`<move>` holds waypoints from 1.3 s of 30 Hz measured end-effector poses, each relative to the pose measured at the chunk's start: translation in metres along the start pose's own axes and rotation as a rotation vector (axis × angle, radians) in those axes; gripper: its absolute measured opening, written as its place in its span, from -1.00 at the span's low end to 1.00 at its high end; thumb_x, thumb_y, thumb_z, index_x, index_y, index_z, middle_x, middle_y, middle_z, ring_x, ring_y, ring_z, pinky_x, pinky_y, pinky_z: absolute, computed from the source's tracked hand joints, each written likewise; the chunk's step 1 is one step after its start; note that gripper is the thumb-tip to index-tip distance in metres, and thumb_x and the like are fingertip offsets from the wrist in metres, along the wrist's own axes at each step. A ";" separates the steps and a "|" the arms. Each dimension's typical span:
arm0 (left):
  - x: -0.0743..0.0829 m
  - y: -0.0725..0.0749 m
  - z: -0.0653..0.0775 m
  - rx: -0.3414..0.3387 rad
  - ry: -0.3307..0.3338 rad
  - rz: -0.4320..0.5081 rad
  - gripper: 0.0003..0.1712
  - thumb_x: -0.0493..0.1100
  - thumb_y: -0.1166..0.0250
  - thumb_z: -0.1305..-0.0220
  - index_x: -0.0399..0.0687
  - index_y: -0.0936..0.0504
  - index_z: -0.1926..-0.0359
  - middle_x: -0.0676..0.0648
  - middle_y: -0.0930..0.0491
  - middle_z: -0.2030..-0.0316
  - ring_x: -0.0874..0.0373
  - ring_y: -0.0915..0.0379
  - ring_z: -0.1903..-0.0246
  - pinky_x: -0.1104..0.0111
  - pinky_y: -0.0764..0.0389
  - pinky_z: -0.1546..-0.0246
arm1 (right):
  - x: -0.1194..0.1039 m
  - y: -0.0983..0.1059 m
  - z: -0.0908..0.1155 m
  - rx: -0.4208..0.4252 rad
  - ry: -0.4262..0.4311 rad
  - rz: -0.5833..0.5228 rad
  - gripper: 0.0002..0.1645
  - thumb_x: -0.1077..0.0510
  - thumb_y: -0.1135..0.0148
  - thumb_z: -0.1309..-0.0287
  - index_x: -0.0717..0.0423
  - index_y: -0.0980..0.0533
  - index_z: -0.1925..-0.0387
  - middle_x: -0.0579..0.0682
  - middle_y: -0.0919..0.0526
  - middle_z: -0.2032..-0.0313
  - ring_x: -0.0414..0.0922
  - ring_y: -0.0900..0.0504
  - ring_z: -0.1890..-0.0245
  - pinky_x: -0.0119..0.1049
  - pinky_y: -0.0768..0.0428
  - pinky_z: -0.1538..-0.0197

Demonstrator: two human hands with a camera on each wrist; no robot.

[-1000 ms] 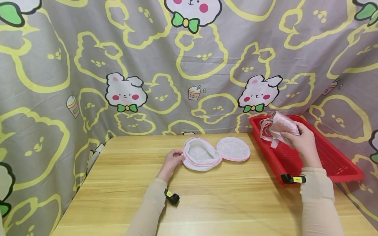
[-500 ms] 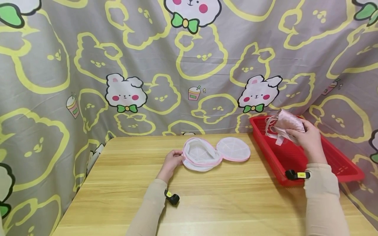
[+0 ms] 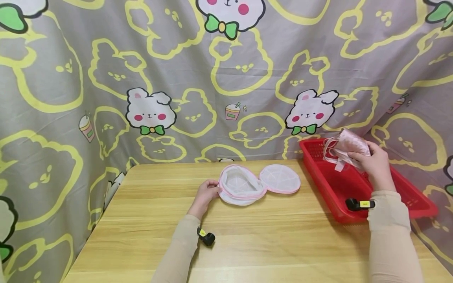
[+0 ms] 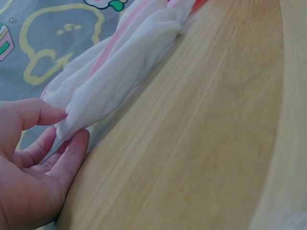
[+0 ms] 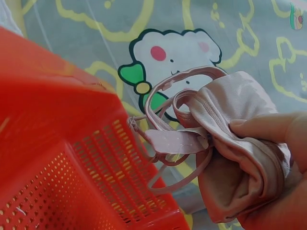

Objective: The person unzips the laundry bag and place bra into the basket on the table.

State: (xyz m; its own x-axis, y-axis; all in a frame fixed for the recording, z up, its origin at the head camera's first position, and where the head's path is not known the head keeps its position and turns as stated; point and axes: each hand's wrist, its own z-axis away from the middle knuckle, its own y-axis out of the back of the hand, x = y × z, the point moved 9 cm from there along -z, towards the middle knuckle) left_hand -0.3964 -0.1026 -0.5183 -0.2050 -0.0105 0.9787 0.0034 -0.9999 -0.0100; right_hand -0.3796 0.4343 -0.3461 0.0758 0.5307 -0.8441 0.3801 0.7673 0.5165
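Note:
My right hand (image 3: 378, 165) grips a folded pink satin bra (image 3: 354, 143) above the red basket. Its thin straps and a pale tag (image 5: 175, 142) hang loose in the right wrist view, and the thumb presses on the folds. On the table stands a white mesh laundry bag (image 3: 242, 198) with pink trim. The round lid (image 3: 280, 179) lies folded back to the right, so the bag's mouth faces up. With thumb and fingers my left hand (image 3: 205, 196) pinches the left edge of the bag, whose white mesh (image 4: 108, 81) stretches away in the left wrist view.
The red plastic basket (image 3: 318, 182) with perforated walls stands at the table's right side. A wooden table (image 3: 262, 243) spreads in front. Behind it hangs a grey curtain (image 3: 198, 70) with cartoon bears and yellow outlines. Each wrist carries a small black camera (image 3: 209, 238).
My right hand has moved right and slightly up with the bra, over the basket. The left hand and the laundry bag have stayed in place.

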 end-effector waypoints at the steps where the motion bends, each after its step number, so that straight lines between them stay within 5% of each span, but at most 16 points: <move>1: 0.000 0.000 0.000 0.003 -0.003 0.002 -0.61 -0.43 -0.25 -0.15 -0.42 -0.45 -0.03 -0.18 -0.53 0.17 0.15 -0.49 0.27 0.38 -0.65 0.20 | 0.001 0.001 -0.001 0.001 -0.005 0.000 -0.11 -0.15 -0.28 -0.17 0.06 -0.21 -0.44 -0.39 -0.37 0.15 -0.34 -0.34 0.23 -0.70 -0.48 0.34; 22: 0.003 -0.001 0.000 0.034 -0.032 0.006 -0.64 -0.42 -0.26 -0.13 -0.37 -0.47 0.02 -0.16 -0.54 0.19 0.17 -0.50 0.30 0.42 -0.64 0.25 | 0.034 0.009 -0.029 -0.014 -0.097 -0.104 -0.35 -0.13 -0.35 -0.12 -0.18 -0.35 -0.22 -0.44 -0.36 0.29 -0.34 -0.35 0.29 -0.64 -0.50 0.37; 39: 0.002 -0.001 0.001 0.022 -0.028 0.012 -0.63 -0.42 -0.25 -0.14 -0.37 -0.47 0.00 -0.15 -0.53 0.19 0.18 -0.49 0.29 0.43 -0.64 0.25 | 0.048 0.008 -0.036 -0.048 -0.125 0.001 -0.13 -0.15 -0.27 -0.18 0.18 -0.22 -0.37 -0.37 -0.33 0.24 -0.25 -0.30 0.22 -0.61 -0.47 0.35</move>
State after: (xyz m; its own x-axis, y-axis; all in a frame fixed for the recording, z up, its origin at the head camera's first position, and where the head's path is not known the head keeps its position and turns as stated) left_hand -0.3955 -0.1013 -0.5164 -0.1776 -0.0225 0.9838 0.0277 -0.9995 -0.0179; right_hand -0.4061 0.4788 -0.3772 0.1913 0.4852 -0.8532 0.3354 0.7846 0.5214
